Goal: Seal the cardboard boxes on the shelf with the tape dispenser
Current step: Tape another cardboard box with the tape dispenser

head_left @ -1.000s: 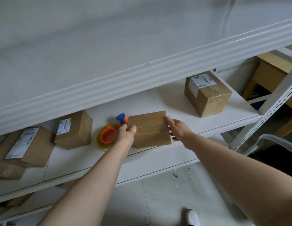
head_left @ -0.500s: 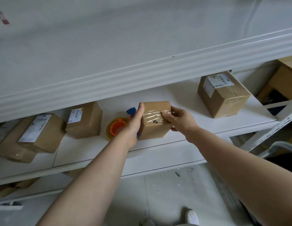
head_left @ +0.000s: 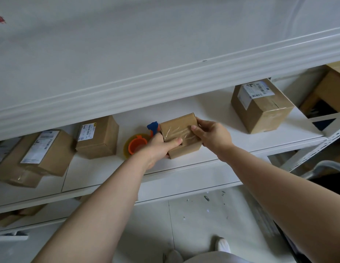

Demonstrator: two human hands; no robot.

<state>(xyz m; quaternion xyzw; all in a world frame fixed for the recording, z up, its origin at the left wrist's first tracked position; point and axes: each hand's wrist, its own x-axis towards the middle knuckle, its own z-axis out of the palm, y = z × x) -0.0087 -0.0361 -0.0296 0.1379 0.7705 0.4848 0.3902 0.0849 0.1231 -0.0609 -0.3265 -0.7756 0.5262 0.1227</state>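
Observation:
A small brown cardboard box stands tilted on the white shelf, with clear tape across its upper face. My left hand grips its left lower side, thumb lying on the taped face. My right hand holds its right side, thumb on the tape. Just behind and left of the box lies the tape dispenser, orange core, yellowish roll, blue handle partly hidden by the box.
A labelled box stands at the shelf's right. Another labelled box sits left of the dispenser, with stacked boxes further left. The upper shelf's lip overhangs. Below are tiled floor and my shoes.
The box has been turned and tipped up from lying flat, so its taped face now shows. My left thumb has come onto that face. Both hands moved slightly right.

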